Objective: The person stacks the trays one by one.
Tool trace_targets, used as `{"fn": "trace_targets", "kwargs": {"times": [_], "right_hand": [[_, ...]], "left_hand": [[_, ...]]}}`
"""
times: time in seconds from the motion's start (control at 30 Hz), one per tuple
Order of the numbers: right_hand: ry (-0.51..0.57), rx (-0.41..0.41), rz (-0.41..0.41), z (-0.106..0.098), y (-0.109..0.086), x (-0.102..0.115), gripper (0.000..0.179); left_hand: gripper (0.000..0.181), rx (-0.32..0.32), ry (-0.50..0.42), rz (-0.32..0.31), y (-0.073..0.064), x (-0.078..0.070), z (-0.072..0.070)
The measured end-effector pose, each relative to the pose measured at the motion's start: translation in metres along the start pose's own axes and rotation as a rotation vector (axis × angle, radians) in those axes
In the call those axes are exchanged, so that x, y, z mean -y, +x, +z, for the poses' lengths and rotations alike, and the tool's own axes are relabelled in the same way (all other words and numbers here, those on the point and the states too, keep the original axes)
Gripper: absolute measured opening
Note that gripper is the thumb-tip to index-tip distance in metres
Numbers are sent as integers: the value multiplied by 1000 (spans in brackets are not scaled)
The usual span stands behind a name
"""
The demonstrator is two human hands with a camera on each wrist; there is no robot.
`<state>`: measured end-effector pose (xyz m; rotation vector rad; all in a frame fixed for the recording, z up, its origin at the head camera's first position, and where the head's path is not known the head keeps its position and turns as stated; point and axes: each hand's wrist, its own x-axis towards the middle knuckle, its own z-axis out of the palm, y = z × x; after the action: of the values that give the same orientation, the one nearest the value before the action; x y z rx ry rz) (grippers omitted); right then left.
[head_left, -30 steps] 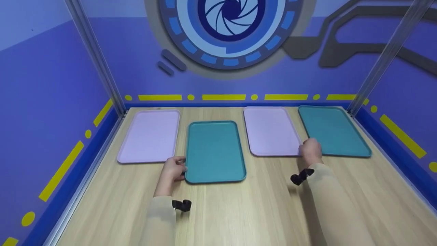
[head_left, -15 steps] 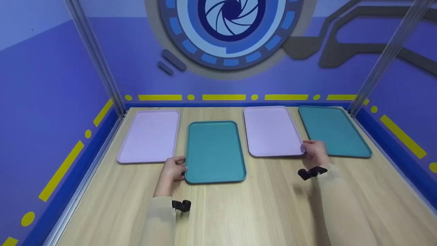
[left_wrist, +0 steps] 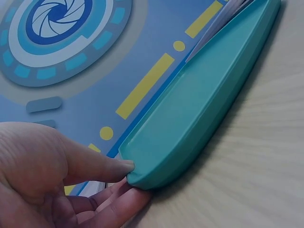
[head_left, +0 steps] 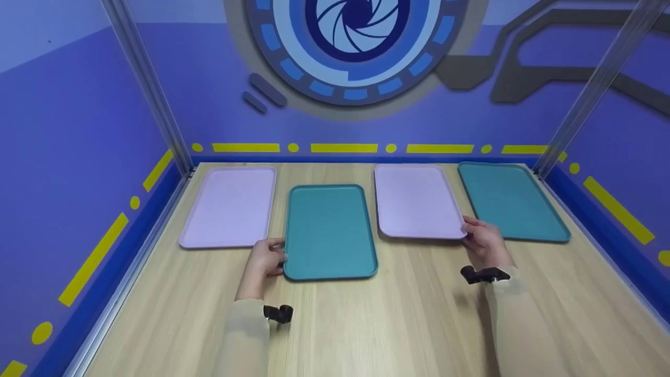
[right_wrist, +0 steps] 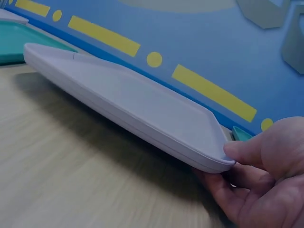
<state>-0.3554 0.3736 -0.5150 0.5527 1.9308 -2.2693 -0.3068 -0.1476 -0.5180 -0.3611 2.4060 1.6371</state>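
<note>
Near the middle of the table lies a green tray [head_left: 331, 233]. My left hand [head_left: 265, 260] pinches its left edge near the front corner; in the left wrist view the thumb is on the rim of the green tray [left_wrist: 190, 109] and fingers are beneath. To the right, a pink tray [head_left: 419, 201] has its near edge raised above the wood, with a shadow below. My right hand [head_left: 487, 242] grips its front right corner, thumb on top and fingers under it, as the right wrist view shows on the pink tray [right_wrist: 137, 99].
Another pink tray [head_left: 229, 207] lies at the far left, beside my left hand. A second green tray [head_left: 515, 201] lies at the far right, behind my right hand. Blue walls [head_left: 335, 131] enclose the wooden table [head_left: 356, 330] at the back and sides.
My right hand has shifted slightly right, taken hold of the right-hand pink tray's corner and lifted its near edge. My left hand and the middle green tray stay in place.
</note>
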Motion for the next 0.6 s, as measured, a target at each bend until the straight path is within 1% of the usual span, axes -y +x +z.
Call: {"fn": "trace_targets", "kwargs": {"times": [0.1,0.2,0.47,0.6], "right_hand": [[22,-18,9,3,-3,-2,59],[60,-17,11,7,-8,-5,59],[159,17,-52,22,-20,-10,58],[172,18,-66,34,-26,-12,57]], "left_hand": [[50,2,-1,1,0,-1,0],[50,1,-1,-7,-1,-1,0],[51,6,-14,-26,0,-1,1],[51,5,-13,-32,0,-1,1]]}}
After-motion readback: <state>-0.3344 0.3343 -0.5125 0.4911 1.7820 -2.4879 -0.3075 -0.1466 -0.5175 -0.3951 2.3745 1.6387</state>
